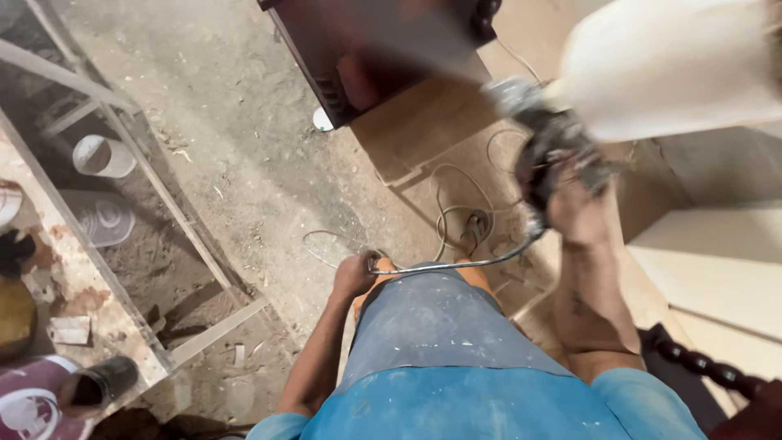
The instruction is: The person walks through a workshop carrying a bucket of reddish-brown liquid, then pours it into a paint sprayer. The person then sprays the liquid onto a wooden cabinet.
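My right hand (pixel 580 210) is raised and closed around a dusty grey power tool (pixel 547 134), which is blurred by motion. The tool sits just below a pale board (pixel 676 65) at the upper right. A grey cable (pixel 456 265) runs from the tool across my front to my left hand (pixel 353 275), which grips it low beside my blue, dust-marked clothing (pixel 456 358). More of the cable lies in loops on the floor (pixel 456 204) between my hands.
A dark wooden cabinet (pixel 366 49) stands ahead on a dusty concrete floor (pixel 236 122). A stained bench (pixel 73 277) with cans and a dark cup (pixel 98 383) lies to the left, with plastic tubs (pixel 102 156) under it. Pale panels (pixel 717 277) and a turned dark wood rail (pixel 709 367) are at right.
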